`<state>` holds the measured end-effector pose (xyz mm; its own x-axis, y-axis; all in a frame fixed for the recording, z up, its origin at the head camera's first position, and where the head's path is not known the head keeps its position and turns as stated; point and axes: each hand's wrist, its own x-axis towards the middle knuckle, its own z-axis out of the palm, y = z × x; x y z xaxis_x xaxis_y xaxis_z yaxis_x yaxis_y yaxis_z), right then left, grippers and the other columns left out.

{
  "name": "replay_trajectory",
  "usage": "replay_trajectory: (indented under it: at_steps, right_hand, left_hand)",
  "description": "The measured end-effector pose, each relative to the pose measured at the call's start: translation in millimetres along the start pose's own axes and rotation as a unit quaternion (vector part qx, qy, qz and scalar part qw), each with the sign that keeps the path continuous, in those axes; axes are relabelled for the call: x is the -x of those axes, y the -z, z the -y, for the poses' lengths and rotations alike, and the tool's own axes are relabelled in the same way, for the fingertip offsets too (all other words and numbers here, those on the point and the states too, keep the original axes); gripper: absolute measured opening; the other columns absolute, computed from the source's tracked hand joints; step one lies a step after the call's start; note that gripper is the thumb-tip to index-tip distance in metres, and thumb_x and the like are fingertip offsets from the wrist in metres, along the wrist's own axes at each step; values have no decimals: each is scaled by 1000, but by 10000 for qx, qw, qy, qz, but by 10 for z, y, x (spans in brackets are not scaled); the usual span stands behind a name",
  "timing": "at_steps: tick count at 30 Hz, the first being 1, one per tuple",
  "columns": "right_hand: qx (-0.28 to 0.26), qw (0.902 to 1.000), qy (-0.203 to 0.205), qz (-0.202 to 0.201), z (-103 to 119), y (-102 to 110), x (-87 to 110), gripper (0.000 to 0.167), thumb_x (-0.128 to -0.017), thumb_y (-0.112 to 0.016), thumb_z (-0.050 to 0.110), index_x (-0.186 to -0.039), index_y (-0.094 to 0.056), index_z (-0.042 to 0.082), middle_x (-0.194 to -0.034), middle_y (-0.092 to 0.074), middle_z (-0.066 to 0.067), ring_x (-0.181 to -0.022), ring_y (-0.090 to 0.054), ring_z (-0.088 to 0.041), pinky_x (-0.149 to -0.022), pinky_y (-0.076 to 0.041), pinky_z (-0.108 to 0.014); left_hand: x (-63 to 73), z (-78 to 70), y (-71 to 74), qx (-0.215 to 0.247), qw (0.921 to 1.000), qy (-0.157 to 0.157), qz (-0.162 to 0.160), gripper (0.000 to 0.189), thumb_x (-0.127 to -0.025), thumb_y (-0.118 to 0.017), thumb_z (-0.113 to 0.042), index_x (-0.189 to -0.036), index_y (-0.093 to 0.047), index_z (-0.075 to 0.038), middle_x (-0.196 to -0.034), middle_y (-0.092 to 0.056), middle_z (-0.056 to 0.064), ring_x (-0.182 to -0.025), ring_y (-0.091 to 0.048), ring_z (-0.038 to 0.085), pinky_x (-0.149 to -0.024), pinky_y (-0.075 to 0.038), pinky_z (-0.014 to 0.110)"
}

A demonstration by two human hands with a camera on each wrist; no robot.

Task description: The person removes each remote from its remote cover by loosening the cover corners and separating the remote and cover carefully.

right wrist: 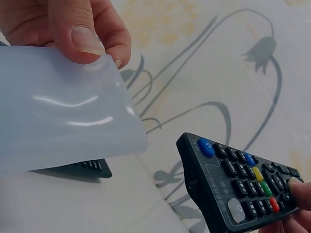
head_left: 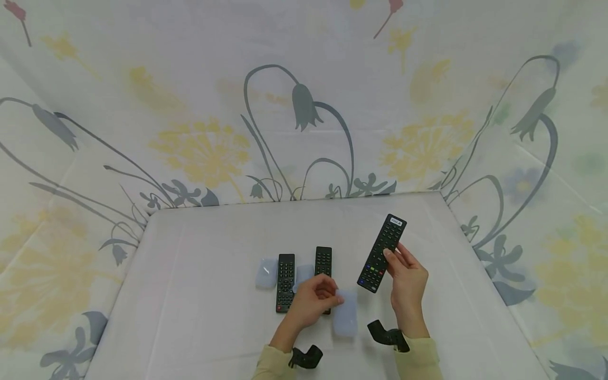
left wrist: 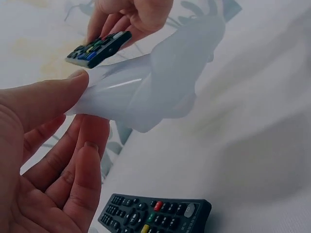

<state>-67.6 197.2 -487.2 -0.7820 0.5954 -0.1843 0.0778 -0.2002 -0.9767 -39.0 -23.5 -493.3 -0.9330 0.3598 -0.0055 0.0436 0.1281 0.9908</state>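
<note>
My left hand [head_left: 311, 302] pinches the edge of a translucent pale sleeve [head_left: 345, 314] between thumb and fingers. In the left wrist view the soft sleeve [left wrist: 160, 82] hangs twisted away from the fingertips. To the right, my right hand [head_left: 409, 277] grips a black remote control [head_left: 382, 253] with its thumb on the buttons, raised and tilted. In the right wrist view the held remote [right wrist: 243, 184] points one end toward the sleeve's edge [right wrist: 73, 107], with a gap between them. Partly behind my left hand lies another black remote [head_left: 323, 258].
A further black remote [head_left: 285, 282] lies to the left on the white table [head_left: 204, 316]. Beside it are a pale folded sleeve [head_left: 267, 273] and another pale sleeve [head_left: 304, 273], partly covered by the left hand. Flower-patterned fabric [head_left: 199, 153] walls in the back and sides.
</note>
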Motion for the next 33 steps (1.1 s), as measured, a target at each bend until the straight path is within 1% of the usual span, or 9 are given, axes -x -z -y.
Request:
replay_trajectory:
  at_steps: [4,6,9,12,15,21,24,29,33]
  right_hand:
    - [153,9999,-45,-45,-15,17,7,44,-90,-75,9,-131,-63,0,-101,-73,-3,-83,-69,-5,-72,-55,-20]
    - [218,9997,-91,-68,-29,26,9,43,-90,-74,9,-131,-63,1,-102,-72,-4,-83,-69,-5,-72,-55,-20]
    - [293,9995,-129,-58,-53,41,5,44,-90,-75,11,-132,-63,1,-97,-72,3,-84,-69,-4,-72,-55,-20]
    - [370,9992,-158,-45,-76,63,2,47,-90,-76,14,-133,-62,2,-91,-69,11,-84,-68,-4,-72,-55,-19]
    - [412,9990,-180,-18,-93,87,4,48,-90,-76,14,-134,-61,1,-91,-68,12,-85,-68,-3,-73,-54,-18]
    - [638,9977,-228,43,-135,123,15,48,-91,-75,15,-134,-60,1,-90,-67,14,-84,-66,0,-72,-53,-17]
    - [766,9967,-264,71,-168,135,14,48,-91,-75,17,-134,-61,1,-98,-68,7,-84,-66,0,-72,-53,-16]
    - [981,9944,-345,203,-243,149,2,47,-92,-74,17,-135,-61,2,-120,-65,-16,-86,-65,2,-72,-53,-16]
    - [1152,9921,-401,280,-311,159,-13,47,-92,-73,17,-135,-61,4,-127,-62,-21,-86,-65,3,-71,-52,-14]
  left_hand:
    - [-12,0,6,-105,9998,76,-122,19,-83,-78,0,-96,-64,2,-88,-69,8,-76,-63,14,-68,-51,23]
    - [-32,44,-2,-135,9997,121,-178,20,-83,-78,0,-96,-64,2,-88,-69,8,-76,-63,15,-68,-51,23]
    - [-79,188,-23,-107,9994,179,-291,20,-83,-80,-4,-96,-65,-2,-88,-69,5,-76,-63,14,-69,-51,23]
    - [-127,330,-40,-100,9989,222,-406,21,-83,-81,-10,-97,-66,-8,-87,-69,0,-77,-63,12,-70,-51,25]
    - [-166,369,-51,-126,9983,230,-519,21,-83,-82,-14,-96,-66,-12,-87,-68,-3,-76,-63,12,-71,-52,26]
    - [-250,386,-81,-164,9963,288,-792,21,-83,-82,-15,-96,-66,-12,-88,-67,-4,-76,-63,11,-70,-52,27]
    - [-300,403,-100,-180,9946,336,-969,20,-83,-82,-14,-96,-67,-11,-87,-67,-2,-76,-63,11,-70,-52,26]
    - [-370,433,-142,-414,9905,414,-1242,18,-84,-81,-12,-98,-69,-11,-87,-67,-4,-75,-61,7,-70,-52,24]
    - [-412,403,-180,-700,9865,385,-1426,18,-84,-80,-11,-99,-70,-8,-86,-66,-5,-74,-61,5,-69,-52,24]
